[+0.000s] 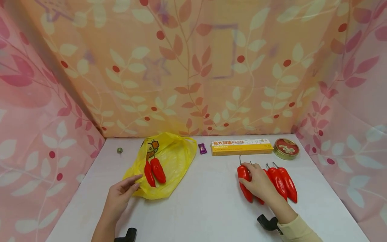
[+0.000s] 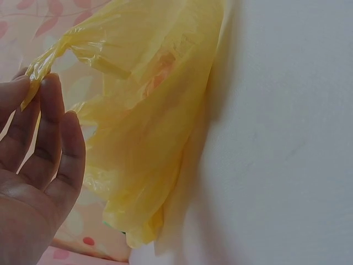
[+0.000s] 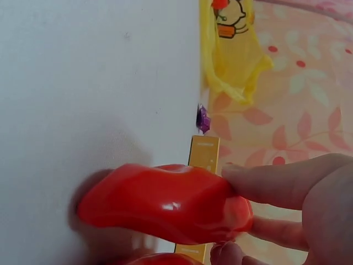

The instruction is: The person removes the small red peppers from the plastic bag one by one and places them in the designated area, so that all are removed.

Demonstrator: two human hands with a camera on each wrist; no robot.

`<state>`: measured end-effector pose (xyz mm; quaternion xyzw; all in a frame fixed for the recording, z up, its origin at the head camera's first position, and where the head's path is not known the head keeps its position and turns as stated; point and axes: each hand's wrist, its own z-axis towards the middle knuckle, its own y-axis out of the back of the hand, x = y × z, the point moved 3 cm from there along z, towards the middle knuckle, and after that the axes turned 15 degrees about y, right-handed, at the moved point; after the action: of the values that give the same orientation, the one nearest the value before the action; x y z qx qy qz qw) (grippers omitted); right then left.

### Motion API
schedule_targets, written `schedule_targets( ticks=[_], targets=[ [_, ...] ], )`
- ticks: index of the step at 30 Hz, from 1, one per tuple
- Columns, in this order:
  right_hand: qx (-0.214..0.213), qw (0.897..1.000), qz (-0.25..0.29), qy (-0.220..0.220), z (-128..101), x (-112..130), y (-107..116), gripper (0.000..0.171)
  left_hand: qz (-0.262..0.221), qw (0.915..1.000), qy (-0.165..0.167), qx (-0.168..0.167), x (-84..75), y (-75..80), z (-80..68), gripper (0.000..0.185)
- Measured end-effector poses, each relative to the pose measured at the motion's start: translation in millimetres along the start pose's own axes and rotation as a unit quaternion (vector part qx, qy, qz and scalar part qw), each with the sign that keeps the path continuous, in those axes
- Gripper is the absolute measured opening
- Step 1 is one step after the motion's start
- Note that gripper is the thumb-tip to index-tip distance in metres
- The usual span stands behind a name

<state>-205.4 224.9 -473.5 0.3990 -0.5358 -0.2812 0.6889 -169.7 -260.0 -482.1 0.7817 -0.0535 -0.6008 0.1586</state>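
A yellow plastic bag (image 1: 169, 161) lies on the white table (image 1: 205, 208), with two red peppers (image 1: 155, 171) lying in its mouth. My left hand (image 1: 122, 195) pinches the bag's near edge; in the left wrist view its fingers (image 2: 49, 127) hold a twisted strip of the bag (image 2: 149, 127). On the right, several red peppers (image 1: 282, 183) lie side by side. My right hand (image 1: 257, 183) grips the leftmost pepper (image 1: 244, 181); the right wrist view shows that pepper (image 3: 165, 204) held between thumb and fingers just above the table.
A yellow pasta box (image 1: 241, 147) and a round tin (image 1: 286, 148) stand along the back edge. A purple wrapped sweet (image 1: 202, 148) lies beside the bag, and a small green object (image 1: 119, 150) at the back left. Patterned cloth walls enclose the table.
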Motion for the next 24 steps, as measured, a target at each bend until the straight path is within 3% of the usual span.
schedule_targets(
  ticks=[12,24],
  targets=[
    [0.031,0.998,-0.054,0.001,4,-15,1,0.072,0.003,1.0,0.006,-0.005,-0.3,1.7,-0.4,0.033],
    [0.024,0.999,-0.046,-0.008,2,-21,2,0.061,-0.004,0.9999,0.013,-0.003,1.1,0.9,0.2,0.033]
  ],
)
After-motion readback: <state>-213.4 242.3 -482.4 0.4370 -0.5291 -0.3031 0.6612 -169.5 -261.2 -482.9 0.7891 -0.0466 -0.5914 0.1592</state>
